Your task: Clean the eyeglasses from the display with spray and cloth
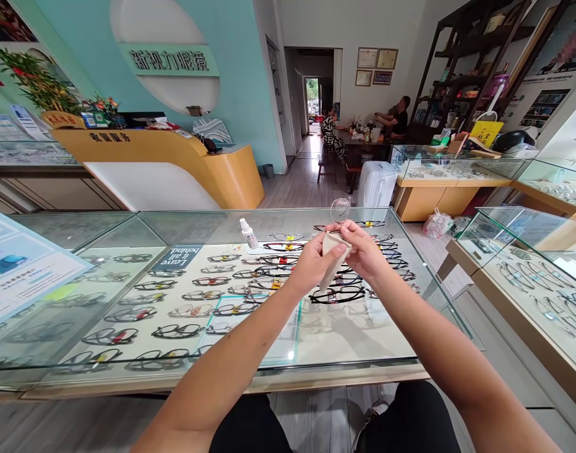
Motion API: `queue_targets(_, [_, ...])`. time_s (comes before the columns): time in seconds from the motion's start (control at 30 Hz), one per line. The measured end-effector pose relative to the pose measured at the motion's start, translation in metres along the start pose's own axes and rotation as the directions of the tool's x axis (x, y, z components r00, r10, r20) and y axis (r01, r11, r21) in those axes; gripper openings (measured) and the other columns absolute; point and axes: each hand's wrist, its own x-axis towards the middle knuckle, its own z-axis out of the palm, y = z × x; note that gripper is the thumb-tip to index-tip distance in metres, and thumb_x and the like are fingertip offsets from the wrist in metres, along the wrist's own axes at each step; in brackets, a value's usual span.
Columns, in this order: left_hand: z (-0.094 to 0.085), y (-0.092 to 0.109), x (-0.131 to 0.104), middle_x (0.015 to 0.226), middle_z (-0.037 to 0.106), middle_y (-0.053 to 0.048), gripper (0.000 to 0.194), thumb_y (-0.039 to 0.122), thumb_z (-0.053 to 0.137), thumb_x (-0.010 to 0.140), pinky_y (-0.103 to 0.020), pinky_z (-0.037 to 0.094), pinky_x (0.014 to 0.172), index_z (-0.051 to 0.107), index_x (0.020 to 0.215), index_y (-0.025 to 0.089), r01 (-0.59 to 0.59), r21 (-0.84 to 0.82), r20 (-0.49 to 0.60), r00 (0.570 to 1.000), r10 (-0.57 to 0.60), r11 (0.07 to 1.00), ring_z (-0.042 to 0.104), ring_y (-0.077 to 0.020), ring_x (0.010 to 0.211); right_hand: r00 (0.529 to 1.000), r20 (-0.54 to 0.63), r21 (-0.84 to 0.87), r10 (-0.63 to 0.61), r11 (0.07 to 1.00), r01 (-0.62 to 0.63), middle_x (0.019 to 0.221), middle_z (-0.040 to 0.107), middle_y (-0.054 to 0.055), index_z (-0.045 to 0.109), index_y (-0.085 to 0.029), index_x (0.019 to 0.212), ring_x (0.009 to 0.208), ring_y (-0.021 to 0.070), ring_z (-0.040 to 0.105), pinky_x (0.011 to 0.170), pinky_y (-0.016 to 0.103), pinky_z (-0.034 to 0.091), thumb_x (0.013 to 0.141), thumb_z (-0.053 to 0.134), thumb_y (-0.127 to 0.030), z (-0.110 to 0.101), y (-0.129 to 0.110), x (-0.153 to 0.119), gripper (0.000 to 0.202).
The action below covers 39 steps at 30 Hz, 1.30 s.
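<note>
Bare forearms (240, 346) reach from near side over glass case (354, 343), w/ L hand (316, 259) and R hand (361, 248) close together, fingers of both clamped on beige cloth (333, 255). Thin-rim glasses (340, 209) stick up just at far side of fingers, can't tell which hand grips them. White spray bottle (248, 234) stands L of hands, display frames (337, 295) lie below, in rows.

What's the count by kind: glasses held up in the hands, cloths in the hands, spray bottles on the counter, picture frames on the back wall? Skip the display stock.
Held glasses: 1
Cloth: 1
White spray bottle: 1
Wall frames: 4
Total: 7
</note>
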Motion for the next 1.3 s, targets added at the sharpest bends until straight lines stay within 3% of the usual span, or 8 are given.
queue_targets(0.07, [0.002,0.001,0.0,0.083,0.072,-0.001,0.067,0.07,0.089,0.079,-0.025,0.049,0.064,0.067,0.113,0.016,-0.03,-0.009,-0.025,0.999,0.03,1.0,0.063,-0.0134,0.069,1.0,0.015,-0.043,-0.012,0.999,0.012,0.113,0.082,0.003,0.065,-0.024,0.083,0.072,0.0137,0.059,0.053,0.024,0.039,0.077,0.097,-0.05,0.002,0.0,-0.002,0.041])
queue_targets(0.27, [0.003,0.003,-0.001,0.072,0.066,0.001,0.067,0.08,0.083,0.081,-0.024,0.046,0.054,0.066,0.1,0.017,-0.067,-0.014,-0.105,0.992,0.065,0.998,0.059,-0.012,0.057,0.994,0.05,-0.116,-0.102,0.987,0.107,0.106,0.083,0.004,0.068,-0.026,0.081,0.089,0.0204,0.068,0.06,0.027,0.051,0.079,0.094,-0.049,0.01,-0.003,-0.005,0.035])
queue_targets(0.4, [0.002,-0.002,-0.001,0.066,0.063,0.002,0.067,0.082,0.078,0.085,-0.025,0.046,0.052,0.068,0.101,0.018,-0.085,-0.025,-0.116,0.99,0.082,0.996,0.058,-0.0128,0.054,0.994,0.058,-0.11,-0.095,0.989,0.101,0.105,0.083,0.004,0.068,-0.025,0.079,0.077,0.0169,0.066,0.056,0.027,0.053,0.079,0.093,-0.048,0.01,-0.005,-0.006,0.034])
queue_targets(0.63, [-0.01,-0.004,0.002,0.084,0.079,-0.009,0.057,0.071,0.071,0.098,-0.032,0.058,0.073,0.075,0.105,0.015,0.005,-0.055,0.197,0.98,0.005,0.998,0.074,-0.0215,0.076,1.0,-0.013,-0.01,-0.003,1.0,0.003,0.095,0.083,0.001,0.065,-0.021,0.075,0.043,0.003,0.036,0.037,0.02,0.029,0.074,0.096,-0.041,0.001,-0.013,-0.003,0.037])
queue_targets(0.77, [-0.012,0.004,0.002,0.103,0.082,-0.012,0.053,0.061,0.084,0.09,-0.031,0.059,0.076,0.075,0.115,0.015,-0.007,-0.03,0.288,0.958,0.015,1.0,0.076,-0.0226,0.087,0.999,-0.036,0.028,0.022,0.999,-0.021,0.094,0.084,0.002,0.064,-0.021,0.075,0.048,0.0045,0.046,0.039,0.018,0.034,0.074,0.096,-0.039,-0.003,-0.014,0.0,0.037])
queue_targets(0.93, [-0.007,0.008,-0.002,0.095,0.082,-0.011,0.061,0.063,0.089,0.083,-0.031,0.06,0.071,0.072,0.117,0.015,0.025,0.035,0.154,0.988,-0.03,0.999,0.077,-0.0225,0.081,0.998,0.038,0.07,0.04,0.997,-0.043,0.102,0.084,-0.001,0.061,-0.021,0.077,0.038,0.0005,0.032,0.034,0.02,0.032,0.078,0.093,-0.044,0.0,-0.007,-0.001,0.04])
queue_targets(1.1, [0.0,0.01,-0.008,0.07,0.073,-0.002,0.06,0.075,0.08,0.087,-0.025,0.052,0.053,0.066,0.103,0.018,-0.028,0.044,0.0,1.0,0.028,0.999,0.063,-0.0138,0.054,0.996,0.092,-0.014,0.001,1.0,0.0,0.126,0.082,0.003,0.06,-0.024,0.082,0.048,0.0083,0.057,0.043,0.029,0.054,0.081,0.092,-0.051,0.009,-0.002,-0.006,0.042])
queue_targets(1.3, [0.003,0.011,-0.009,0.056,0.063,0.001,0.058,0.076,0.068,0.096,-0.023,0.045,0.045,0.062,0.087,0.019,-0.106,0.069,-0.065,0.992,0.11,0.992,0.055,-0.0116,0.045,0.993,0.113,-0.043,-0.031,0.998,0.036,0.126,0.082,0.003,0.063,-0.024,0.082,0.051,0.0116,0.065,0.046,0.03,0.055,0.084,0.09,-0.052,0.012,-0.002,-0.009,0.039])
